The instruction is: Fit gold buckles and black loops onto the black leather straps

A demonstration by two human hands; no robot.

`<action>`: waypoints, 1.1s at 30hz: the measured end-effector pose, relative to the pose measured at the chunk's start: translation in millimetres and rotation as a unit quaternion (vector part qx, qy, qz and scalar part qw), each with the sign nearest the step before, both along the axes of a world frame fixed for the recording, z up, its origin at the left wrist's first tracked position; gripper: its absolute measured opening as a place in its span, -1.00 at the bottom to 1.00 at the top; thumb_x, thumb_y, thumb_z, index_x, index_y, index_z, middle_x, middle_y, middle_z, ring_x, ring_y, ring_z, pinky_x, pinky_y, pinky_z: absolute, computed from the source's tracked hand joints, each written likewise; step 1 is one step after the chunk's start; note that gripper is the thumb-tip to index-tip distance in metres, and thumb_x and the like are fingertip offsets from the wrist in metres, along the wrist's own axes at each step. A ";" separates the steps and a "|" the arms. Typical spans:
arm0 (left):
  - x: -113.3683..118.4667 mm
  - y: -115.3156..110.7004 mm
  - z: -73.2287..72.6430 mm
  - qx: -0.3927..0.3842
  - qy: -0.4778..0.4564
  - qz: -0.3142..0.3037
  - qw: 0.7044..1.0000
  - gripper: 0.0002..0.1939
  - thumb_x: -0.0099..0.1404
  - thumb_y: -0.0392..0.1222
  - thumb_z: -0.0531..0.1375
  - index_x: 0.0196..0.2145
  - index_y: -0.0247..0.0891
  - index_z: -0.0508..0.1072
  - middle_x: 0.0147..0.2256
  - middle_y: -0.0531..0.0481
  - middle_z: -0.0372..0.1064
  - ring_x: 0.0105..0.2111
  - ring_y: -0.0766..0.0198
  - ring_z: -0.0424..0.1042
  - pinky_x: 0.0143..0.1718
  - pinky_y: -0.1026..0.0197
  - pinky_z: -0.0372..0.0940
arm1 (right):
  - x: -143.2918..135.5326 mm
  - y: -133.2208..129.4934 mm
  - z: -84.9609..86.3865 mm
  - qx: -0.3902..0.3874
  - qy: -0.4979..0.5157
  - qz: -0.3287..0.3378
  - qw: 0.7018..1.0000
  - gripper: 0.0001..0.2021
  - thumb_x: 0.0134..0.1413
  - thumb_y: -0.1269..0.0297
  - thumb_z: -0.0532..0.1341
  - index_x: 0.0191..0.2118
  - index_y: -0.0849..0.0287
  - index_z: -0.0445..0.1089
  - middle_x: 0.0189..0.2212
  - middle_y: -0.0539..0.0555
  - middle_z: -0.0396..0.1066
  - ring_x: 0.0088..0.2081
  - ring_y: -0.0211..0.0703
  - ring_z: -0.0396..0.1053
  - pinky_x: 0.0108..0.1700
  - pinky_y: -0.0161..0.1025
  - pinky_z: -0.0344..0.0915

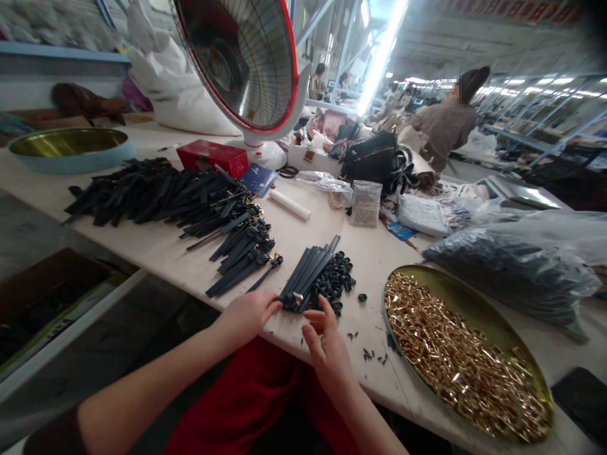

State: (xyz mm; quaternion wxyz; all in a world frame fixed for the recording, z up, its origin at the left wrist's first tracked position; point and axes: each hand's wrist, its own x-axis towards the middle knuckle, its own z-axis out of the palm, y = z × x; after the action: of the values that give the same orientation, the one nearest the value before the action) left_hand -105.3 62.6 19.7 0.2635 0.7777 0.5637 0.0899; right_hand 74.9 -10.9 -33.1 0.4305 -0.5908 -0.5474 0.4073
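My left hand (253,311) pinches what appears to be a flat black strap (287,301) at the pale table's (366,251) near edge, beside a gold-coloured metal fitting (297,297). My right hand's (328,349) fingers are spread, near small black loops (336,275); sound handling requires a firm pinch, fitting unobstructed.

2 bare hands, 1 left hand (256,311) and 1 right hand (327,347); 1 red-rimmed heater (237,57); 2 gold-lined trays (478,316); 1 red box (213,158); 1 white tube (290,205); 1 black bag (370,159); 1 pile of black loops (334,278); 1 separate loop (362,297); 2 groups of black strips (306,270), too overlapped to count singly
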 end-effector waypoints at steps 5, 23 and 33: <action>-11.3 69.1 7.2 0.138 0.077 0.100 0.982 -0.66 0.29 -0.12 -0.02 -0.06 -0.37 0.27 -0.08 -0.25 0.28 -0.06 0.05 0.24 -0.07 0.12 0.09 | 32.1 10.7 -13.9 0.022 -0.057 -0.061 0.996 -0.67 0.08 0.20 0.10 -0.02 0.14 0.25 -0.24 0.14 0.37 -0.29 -0.10 0.33 -0.21 -0.14 0.25; 24.7 32.8 -20.8 0.065 0.153 -0.027 0.986 -0.87 0.17 -0.18 0.10 -0.43 -0.28 0.37 -0.40 -0.12 0.41 -0.33 0.13 0.41 -0.32 0.23 0.21 | 105.2 33.9 -12.5 0.053 -0.300 -0.109 0.946 -0.72 0.09 0.40 0.01 -0.08 0.27 0.30 -0.18 0.22 0.31 -0.17 -0.05 0.28 -0.07 -0.14 0.18; 29.7 -50.2 70.0 -0.022 -0.378 0.115 0.918 -0.74 0.14 0.00 0.10 -0.33 -0.23 0.19 -0.49 0.06 0.39 -0.49 0.28 0.41 -0.45 0.26 0.28 | 111.4 55.8 -2.5 -0.022 -0.261 -0.064 0.963 -0.90 -0.04 0.45 0.13 -0.43 0.23 0.39 -0.33 0.20 0.36 -0.21 -0.03 0.31 -0.16 -0.19 0.16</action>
State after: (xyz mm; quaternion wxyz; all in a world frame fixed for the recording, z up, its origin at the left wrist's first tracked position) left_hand -75.6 12.4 89.7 0.4618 0.6095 0.5099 0.3940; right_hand 186.3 44.9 -35.6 0.2842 -0.7199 -0.5928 0.2227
